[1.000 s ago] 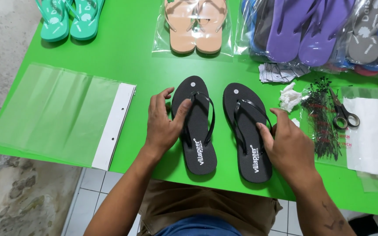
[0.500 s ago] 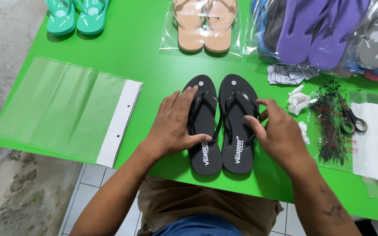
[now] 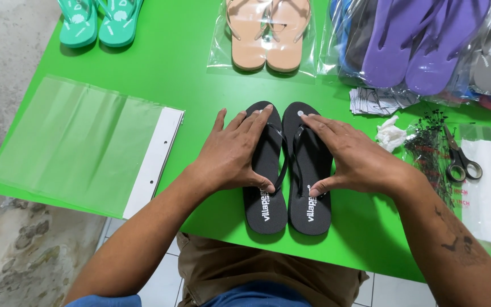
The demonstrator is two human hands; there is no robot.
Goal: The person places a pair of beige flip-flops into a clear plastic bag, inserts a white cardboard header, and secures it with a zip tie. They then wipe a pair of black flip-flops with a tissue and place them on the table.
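L hand (image 3: pixel 231 153) & R hand (image 3: pixel 350 156) flat on black flip-flops (image 3: pixel 288 170) — fingers spread, pressing, no grip.

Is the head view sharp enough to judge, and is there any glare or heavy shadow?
Head view: sharp and evenly lit; both hands, left hand and right hand, and the black flip-flops show no blur; soft shadows only; mild sheen on the clear plastic bag; green table edges slant with the wide-angle view.

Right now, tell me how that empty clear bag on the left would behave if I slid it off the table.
The clear plastic bag looks thin and flat, so it would probably flop and sag. Its glossy film likely slides easily across the green table. The white header strip seems the stiffest part.
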